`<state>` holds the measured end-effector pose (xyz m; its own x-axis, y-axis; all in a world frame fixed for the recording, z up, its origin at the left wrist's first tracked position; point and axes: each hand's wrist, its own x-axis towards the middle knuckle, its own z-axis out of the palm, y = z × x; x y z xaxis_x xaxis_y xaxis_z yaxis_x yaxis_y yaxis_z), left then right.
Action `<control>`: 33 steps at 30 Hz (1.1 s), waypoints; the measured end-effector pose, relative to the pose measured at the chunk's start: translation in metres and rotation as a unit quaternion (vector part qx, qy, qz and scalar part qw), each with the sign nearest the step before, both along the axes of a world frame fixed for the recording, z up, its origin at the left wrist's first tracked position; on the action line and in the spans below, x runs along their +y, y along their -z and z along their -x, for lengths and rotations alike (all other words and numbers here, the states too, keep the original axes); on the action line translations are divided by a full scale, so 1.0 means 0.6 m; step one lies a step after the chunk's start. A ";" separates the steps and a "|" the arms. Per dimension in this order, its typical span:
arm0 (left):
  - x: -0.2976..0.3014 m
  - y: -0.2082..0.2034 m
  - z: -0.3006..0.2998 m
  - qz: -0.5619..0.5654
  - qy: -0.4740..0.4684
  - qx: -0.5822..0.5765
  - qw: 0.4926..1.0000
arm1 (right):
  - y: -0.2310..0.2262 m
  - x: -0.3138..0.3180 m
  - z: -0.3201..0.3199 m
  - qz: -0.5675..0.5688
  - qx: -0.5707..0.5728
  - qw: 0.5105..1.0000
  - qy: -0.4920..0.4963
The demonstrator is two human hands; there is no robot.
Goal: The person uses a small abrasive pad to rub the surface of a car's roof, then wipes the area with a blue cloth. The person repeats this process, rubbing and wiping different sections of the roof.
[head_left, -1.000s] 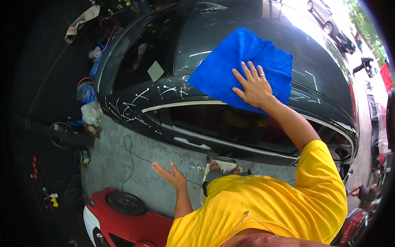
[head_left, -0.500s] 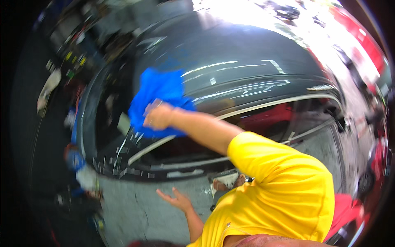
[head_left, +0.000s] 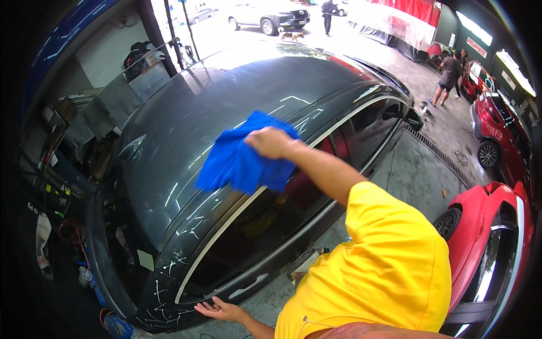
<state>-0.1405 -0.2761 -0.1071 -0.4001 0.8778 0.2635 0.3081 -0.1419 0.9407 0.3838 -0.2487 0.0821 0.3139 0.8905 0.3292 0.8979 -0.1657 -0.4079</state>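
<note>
A blue cloth hangs in loose folds from my right hand, whose fingers are closed on it. It covers part of the roof edge and the upper side window of a dark grey car. From this angle I cannot tell how much of the cloth touches the paint. Lower down, my left hand is held palm up with its fingers apart, holding nothing. It is nearest to the car's lower rear side, close to a door handle. White streaks mark the dark panel behind the rear side window.
A red car stands close behind me on the right, with another red car beyond it. A floor drain grating runs alongside the grey car. Shelves and equipment line the left. People stand at the far right.
The view has swung, bringing more of the workshop on the right into sight. My right hand and the cloth now appear further right, over the roof edge; my left hand appears lower.
</note>
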 end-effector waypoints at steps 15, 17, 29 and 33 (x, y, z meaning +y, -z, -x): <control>0.062 -0.210 -0.081 -0.014 0.107 -0.174 0.979 | -0.286 0.098 0.102 -0.254 0.419 0.872 -0.020; 0.085 -0.271 -0.139 -0.045 0.158 -0.189 0.968 | -0.297 0.126 0.164 -0.215 0.498 0.837 -0.069; 0.386 -0.349 -0.309 0.000 0.243 0.336 0.910 | -0.118 0.209 0.122 0.094 0.030 0.995 -0.008; 0.335 -0.288 -0.432 0.114 0.258 0.462 0.841 | -0.037 0.073 0.033 -0.020 -0.064 0.992 0.110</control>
